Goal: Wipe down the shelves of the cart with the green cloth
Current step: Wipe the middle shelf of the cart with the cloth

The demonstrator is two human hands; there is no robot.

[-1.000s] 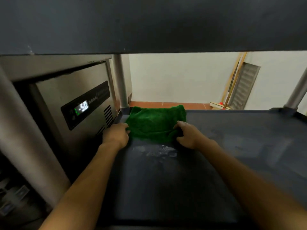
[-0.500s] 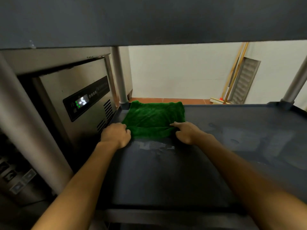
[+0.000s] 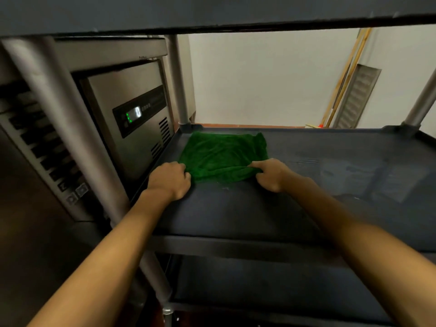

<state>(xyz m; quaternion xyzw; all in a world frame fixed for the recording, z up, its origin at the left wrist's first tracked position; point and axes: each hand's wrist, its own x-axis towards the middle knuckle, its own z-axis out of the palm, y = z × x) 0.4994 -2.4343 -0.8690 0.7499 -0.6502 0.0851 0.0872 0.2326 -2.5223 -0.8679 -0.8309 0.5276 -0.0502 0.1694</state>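
Two bare forearms reach forward from the bottom of the view across a dark cart. Beneath the wrists lies the lower shelf [image 3: 271, 279], and the hands rest on the middle shelf [image 3: 236, 208] above it. The left hand [image 3: 168, 180] has its fingers [image 3: 185, 172] curled tight on the near left corner of the green cloth [image 3: 224, 154]. The right hand [image 3: 271, 174] has its fingers [image 3: 258, 164] curled on the near right corner, bunching the edge between the two grips. The cloth lies on the middle shelf, spreading away from the fingertips toward the shelf's far left corner. Pale smears [image 3: 330, 171] mark the shelf surface to the right of the right-hand fingers. To the left of the left-hand fingers, outside the cart, stands a stainless steel appliance [image 3: 113, 86] with a small lit display [image 3: 136, 112]. Past the cloth rises a grey post [image 3: 180, 83], which meets the upper shelf [image 3: 212, 13] overhead. Farthest off is a white wall [image 3: 259, 79], with wooden handles [image 3: 346, 74] and a louvred panel [image 3: 356, 95] leaning against it to the right.
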